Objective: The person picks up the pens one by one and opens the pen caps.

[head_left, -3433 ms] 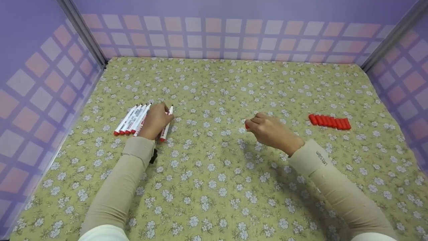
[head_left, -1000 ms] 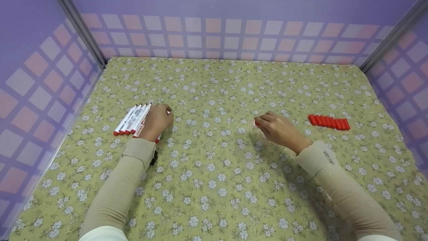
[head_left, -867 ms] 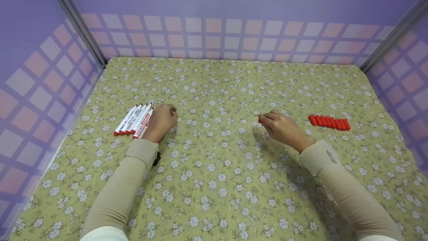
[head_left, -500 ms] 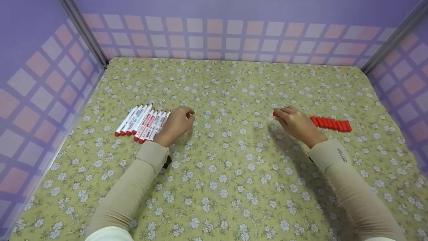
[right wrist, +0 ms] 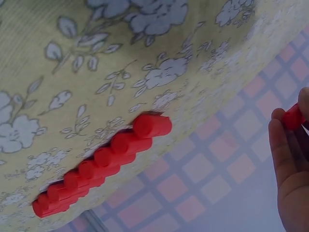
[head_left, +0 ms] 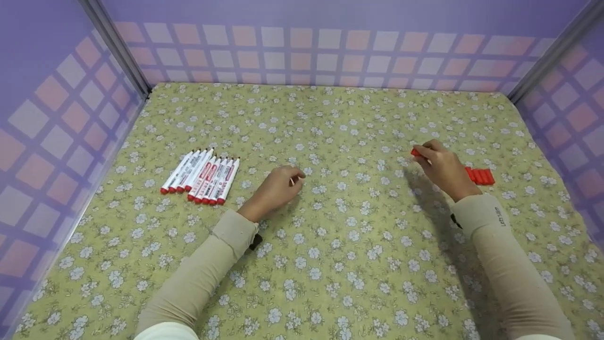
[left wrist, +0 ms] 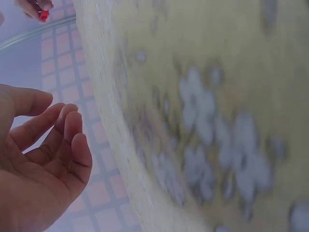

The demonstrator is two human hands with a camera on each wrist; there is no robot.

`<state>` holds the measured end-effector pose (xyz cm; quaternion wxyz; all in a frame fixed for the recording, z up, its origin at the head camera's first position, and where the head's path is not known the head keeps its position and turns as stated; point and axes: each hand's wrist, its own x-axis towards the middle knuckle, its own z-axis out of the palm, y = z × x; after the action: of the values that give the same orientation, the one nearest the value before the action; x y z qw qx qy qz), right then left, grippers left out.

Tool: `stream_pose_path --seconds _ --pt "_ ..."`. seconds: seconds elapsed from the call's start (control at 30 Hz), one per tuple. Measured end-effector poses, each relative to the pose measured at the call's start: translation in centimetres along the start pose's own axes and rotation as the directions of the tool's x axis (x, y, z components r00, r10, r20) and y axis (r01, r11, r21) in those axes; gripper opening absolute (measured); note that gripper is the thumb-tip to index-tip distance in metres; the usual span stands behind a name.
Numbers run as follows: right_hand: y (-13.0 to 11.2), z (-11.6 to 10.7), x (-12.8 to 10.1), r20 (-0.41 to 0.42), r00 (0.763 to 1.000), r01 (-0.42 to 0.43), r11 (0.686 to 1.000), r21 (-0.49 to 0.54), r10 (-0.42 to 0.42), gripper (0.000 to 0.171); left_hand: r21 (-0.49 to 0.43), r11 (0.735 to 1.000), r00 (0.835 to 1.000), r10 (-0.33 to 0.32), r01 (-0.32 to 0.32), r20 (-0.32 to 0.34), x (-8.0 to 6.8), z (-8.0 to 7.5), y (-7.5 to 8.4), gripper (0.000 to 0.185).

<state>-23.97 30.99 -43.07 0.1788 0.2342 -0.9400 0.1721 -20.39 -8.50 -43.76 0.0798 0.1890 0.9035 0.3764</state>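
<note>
Lots of open flowered cloth point(head_left: 330, 264) between both hands; purple checked walls point(head_left: 306, 47) all around. Left hand point(head_left: 276, 189) low, fingers loose, holding nothing, pens point(head_left: 203, 175) off to its left. Right hand point(head_left: 441, 165) pinched on a red cap point(head_left: 415, 152), row of caps point(head_left: 479, 175) just beside it.

Open cloth point(head_left: 330, 226) between left hand point(head_left: 276, 189) and right hand point(head_left: 443, 167): free passage. Marker row point(head_left: 203, 174) lies left of left hand, apart from it. Red cap row point(head_left: 479, 176) just behind right hand, partly hidden. Purple walls point(head_left: 302, 52) close far, left, right sides.
</note>
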Motion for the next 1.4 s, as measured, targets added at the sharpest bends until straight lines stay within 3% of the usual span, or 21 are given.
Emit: stream_pose_path --seconds 0.23,0.47,0.77,1.0,1.4 --pt "2.1 -0.6 -0.9 0.020 0.991 -0.134 0.990 0.034 0.133 0.030 -0.029 1.000 0.997 0.015 -0.013 0.070 -0.6 1.5 0.9 0.029" --pt "4.0 -1.8 -1.6 0.045 0.944 -0.330 0.939 0.099 0.327 0.034 -0.015 1.000 0.992 0.027 -0.026 0.122 -0.8 2.6 2.2 0.028" --pt "6.6 -3.5 -2.7 0.039 0.835 -0.550 0.827 0.120 0.550 0.037 -0.014 0.998 0.986 0.058 -0.057 0.158 -0.8 3.6 3.4 0.028" --pt "8.3 -4.3 -3.8 0.118 0.738 -0.675 0.729 0.117 0.664 0.040 0.004 0.997 0.980 0.078 -0.080 0.185 -0.9 4.3 4.3 0.028" --pt "9.7 -5.1 -5.7 0.193 0.639 -0.768 0.632 0.107 0.745 0.045 0.009 0.987 0.956 0.151 -0.159 0.253 -1.1 5.3 5.2 0.027"
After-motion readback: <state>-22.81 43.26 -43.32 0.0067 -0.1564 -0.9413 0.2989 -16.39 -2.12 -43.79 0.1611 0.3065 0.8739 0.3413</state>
